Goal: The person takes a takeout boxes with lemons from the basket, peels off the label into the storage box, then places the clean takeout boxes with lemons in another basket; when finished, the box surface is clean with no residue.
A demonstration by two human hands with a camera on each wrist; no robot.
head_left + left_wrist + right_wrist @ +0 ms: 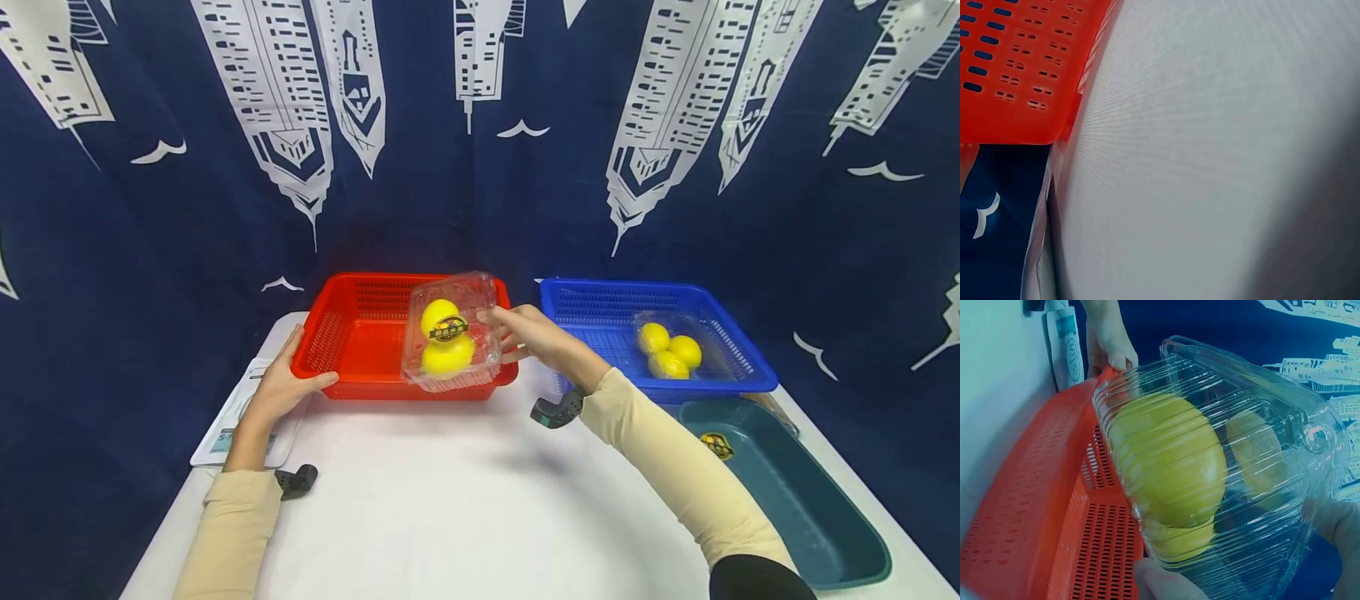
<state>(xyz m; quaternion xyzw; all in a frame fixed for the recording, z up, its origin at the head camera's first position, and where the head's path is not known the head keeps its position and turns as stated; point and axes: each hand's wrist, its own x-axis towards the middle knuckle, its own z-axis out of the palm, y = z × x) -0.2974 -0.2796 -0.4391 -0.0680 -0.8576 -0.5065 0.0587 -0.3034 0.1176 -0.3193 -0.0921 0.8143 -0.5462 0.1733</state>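
Observation:
In the head view, my right hand point(534, 335) grips the right side of a clear plastic clamshell box point(482, 293). Yellow round fruits point(447, 356) show through it, and a dark and gold label point(448, 328) is stuck on its lid. The box is tilted over the right part of a red basket point(369, 343). My left hand point(281, 392) holds that basket at its front left corner, thumb along the front rim. From the right wrist, the box's ribbed wall point(1260, 469) fills the middle, with my thumb point(1163, 581) against its lower edge.
A blue basket point(660, 386) on the right holds another clear box with yellow fruits point(670, 352). In front of it lies a dark green tray point(795, 500) with a similar label point(717, 445). White flat packets point(232, 421) lie at the table's left edge, beside my left forearm.

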